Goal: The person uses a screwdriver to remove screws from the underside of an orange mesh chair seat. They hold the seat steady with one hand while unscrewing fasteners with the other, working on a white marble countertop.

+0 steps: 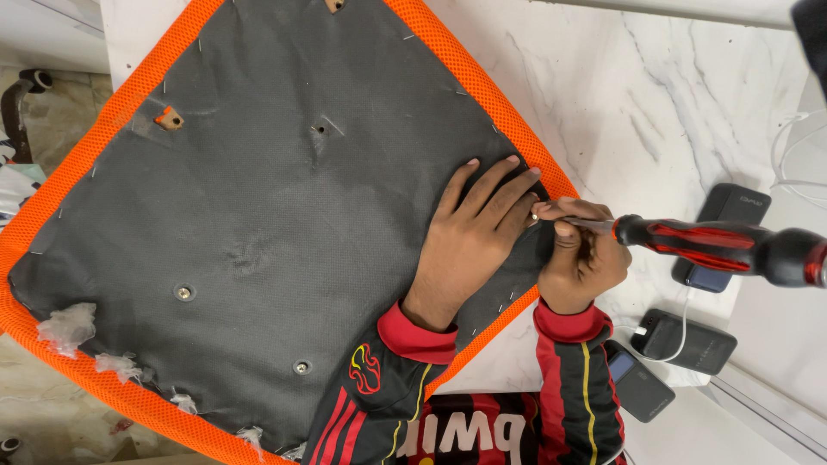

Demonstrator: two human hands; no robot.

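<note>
Seat cushion lies underside-up on the marble surface; left hand presses flat, right hand grips the screwdriver (keep the tip low under the staple).

1. A dark phone with a blue-lit screen lies near the marble tabletop's lower right edge.
2. No packages, labels or signs are visible on the tabletop.
</note>
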